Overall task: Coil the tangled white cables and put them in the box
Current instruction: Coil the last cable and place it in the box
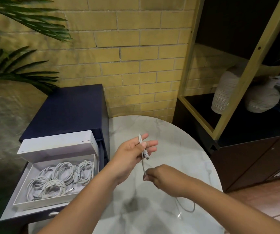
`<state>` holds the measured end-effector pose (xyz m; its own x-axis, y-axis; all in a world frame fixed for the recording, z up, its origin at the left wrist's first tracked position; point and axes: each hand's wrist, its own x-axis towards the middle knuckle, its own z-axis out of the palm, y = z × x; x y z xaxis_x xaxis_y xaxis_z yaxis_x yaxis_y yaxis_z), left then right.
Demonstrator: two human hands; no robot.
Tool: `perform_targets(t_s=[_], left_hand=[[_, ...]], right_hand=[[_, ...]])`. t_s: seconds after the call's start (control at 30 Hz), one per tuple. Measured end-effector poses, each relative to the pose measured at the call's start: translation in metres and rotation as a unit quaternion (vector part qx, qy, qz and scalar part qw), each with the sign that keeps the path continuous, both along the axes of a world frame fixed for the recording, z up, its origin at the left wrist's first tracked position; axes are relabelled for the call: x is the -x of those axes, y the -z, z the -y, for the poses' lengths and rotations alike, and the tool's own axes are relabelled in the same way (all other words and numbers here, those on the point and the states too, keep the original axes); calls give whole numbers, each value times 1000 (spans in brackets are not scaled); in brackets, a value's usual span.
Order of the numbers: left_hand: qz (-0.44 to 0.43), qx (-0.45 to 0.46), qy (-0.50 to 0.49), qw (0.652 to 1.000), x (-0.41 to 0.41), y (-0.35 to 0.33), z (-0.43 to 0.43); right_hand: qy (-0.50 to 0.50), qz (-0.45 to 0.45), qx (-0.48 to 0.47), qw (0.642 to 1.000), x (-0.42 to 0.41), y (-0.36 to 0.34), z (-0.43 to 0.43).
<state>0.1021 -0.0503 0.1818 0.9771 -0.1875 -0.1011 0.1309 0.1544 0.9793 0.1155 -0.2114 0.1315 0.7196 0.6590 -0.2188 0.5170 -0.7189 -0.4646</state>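
Your left hand [132,154] pinches the white cable [143,167] (connector end), right hand [161,180] grips it lower, above the marble table [178,141] middle.

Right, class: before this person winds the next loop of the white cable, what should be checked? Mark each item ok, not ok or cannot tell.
1. Left hand pinches the white cable near its plug: ok.
2. Right hand pinches the same cable lower down: ok.
3. Cable fully coiled: not ok; its tail lies loose on the table.
4. Tail free of knots: cannot tell; the right arm hides part of it.
5. Box open, with coiled cables inside: ok.
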Motion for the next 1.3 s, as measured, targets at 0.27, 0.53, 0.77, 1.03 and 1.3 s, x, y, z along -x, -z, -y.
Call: perform_targets(t_s=[0.27,0.53,0.77,1.03,1.3], left_hand=[[108,-290,-33,950,-4,36,-5],[78,-400,49,912,5,53,-20],[101,-439,111,886,16,42,-20],[-3,-168,77,983,24,29,-13],[-49,-3,46,998,24,19,-8]], right_hand=[[-47,-1,69,996,4,-47,-2],[-26,179,98,979,-17,-72,22],[-91,354,45,930,-32,-60,30],[-53,384,23,921,-36,-47,32],[82,-139,-263,951,-17,-44,19]])
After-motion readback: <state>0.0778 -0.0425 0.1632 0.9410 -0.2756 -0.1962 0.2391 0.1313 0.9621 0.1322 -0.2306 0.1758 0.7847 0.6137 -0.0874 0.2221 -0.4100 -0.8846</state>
